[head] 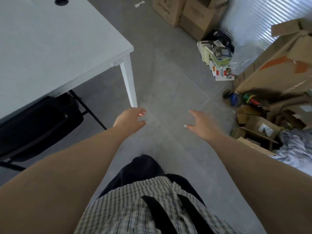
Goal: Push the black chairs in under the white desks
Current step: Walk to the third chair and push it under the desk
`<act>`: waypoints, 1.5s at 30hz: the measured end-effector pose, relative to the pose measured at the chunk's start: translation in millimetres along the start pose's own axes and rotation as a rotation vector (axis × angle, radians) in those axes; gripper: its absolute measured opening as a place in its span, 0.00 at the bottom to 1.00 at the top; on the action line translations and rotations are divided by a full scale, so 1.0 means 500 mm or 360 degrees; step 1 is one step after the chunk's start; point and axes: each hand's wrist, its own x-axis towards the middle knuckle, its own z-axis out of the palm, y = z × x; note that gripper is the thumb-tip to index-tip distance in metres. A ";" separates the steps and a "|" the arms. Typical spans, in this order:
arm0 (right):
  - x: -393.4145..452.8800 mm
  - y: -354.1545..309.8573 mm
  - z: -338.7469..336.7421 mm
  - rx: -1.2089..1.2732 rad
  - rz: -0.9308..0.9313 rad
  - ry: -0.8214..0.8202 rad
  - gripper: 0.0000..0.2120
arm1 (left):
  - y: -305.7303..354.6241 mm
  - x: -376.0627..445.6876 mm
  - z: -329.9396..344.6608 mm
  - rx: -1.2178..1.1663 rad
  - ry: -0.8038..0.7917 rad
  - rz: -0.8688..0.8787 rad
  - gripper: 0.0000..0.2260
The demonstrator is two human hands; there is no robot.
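Observation:
A white desk (50, 48) fills the upper left, with one white leg (129, 81) reaching the grey floor. A black chair (33, 125) sits partly tucked under the desk's near edge, its seat and thin black frame showing at the left. My left hand (130, 119) hovers over the floor just below the desk leg, fingers loosely apart, holding nothing. My right hand (200, 124) is stretched out to the right of it, fingers spread, also empty. Neither hand touches the chair or the desk.
Cardboard boxes (185, 12) stand at the back. A stack of books and leaflets (217, 61) lies on the floor at the right, beside a large cardboard sheet (278, 65), small boxes (258, 127), tape rolls (233, 98) and crumpled cloth (297, 146). Bare grey floor runs ahead between the desk and this clutter.

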 end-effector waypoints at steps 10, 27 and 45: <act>0.279 0.102 -0.134 0.0229 -0.0006 -0.0035 0.31 | 0.112 0.311 -0.010 -0.0207 0.0014 -0.0056 0.18; 0.835 0.116 -0.446 0.0193 -0.0105 -0.0167 0.31 | 0.279 0.858 -0.164 -0.0365 0.0028 -0.0219 0.16; 1.549 -0.081 -0.751 -0.0209 -0.0630 -0.0328 0.29 | 0.322 1.387 -0.400 -0.0643 0.0432 -0.0702 0.17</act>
